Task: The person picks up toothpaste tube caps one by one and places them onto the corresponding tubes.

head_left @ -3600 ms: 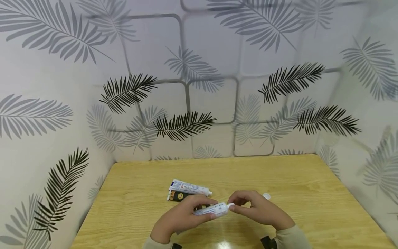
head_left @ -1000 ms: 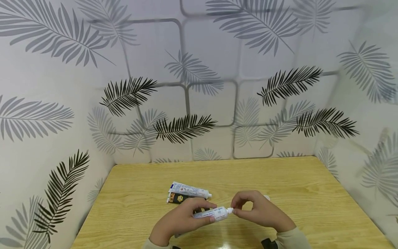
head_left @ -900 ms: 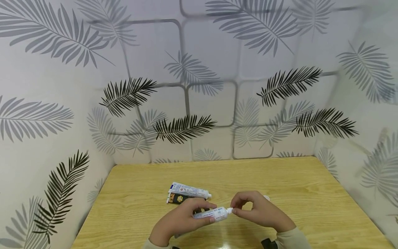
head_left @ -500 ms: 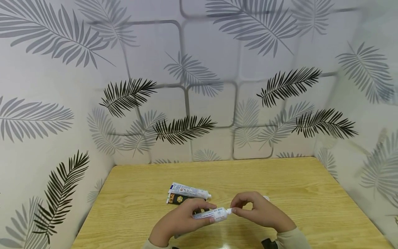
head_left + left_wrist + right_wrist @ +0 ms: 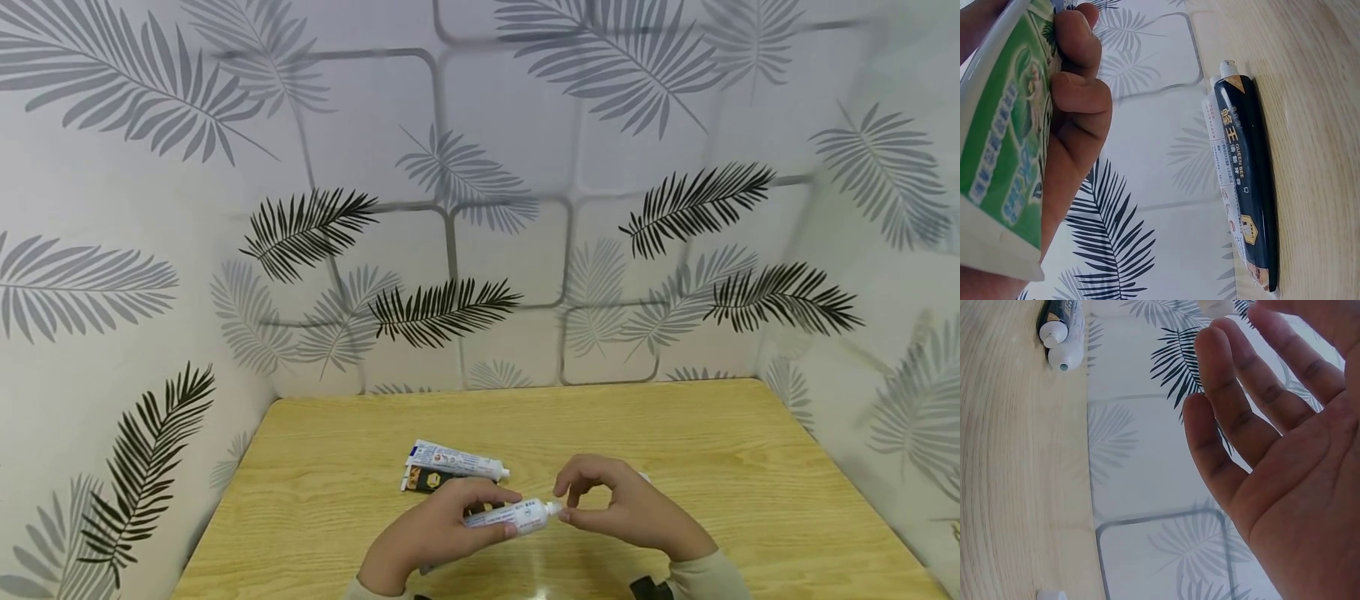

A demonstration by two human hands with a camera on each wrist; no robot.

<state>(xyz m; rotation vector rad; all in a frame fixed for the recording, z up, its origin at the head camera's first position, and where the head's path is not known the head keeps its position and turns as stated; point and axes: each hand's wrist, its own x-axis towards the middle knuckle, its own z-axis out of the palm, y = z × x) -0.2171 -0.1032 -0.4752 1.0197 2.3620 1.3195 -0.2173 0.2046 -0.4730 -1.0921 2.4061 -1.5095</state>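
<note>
My left hand grips a white toothpaste tube, its capped end pointing right. In the left wrist view the tube's printed side is green and white. A small white cap sits at its tip. My right hand is at that cap, index finger and thumb parted around it; whether the thumb touches it is hard to tell. In the right wrist view the other fingers are loosely bent with nothing between them.
Behind the left hand lie a white toothpaste tube and a black one, side by side on the wooden table. A small white thing, partly hidden, lies behind the right hand. The patterned wall borders the table's back.
The right index finger and thumb, which pinched the cap half a second ago, have spread apart, with the index finger lifting slightly. The left hand and the tube stay nearly still.
</note>
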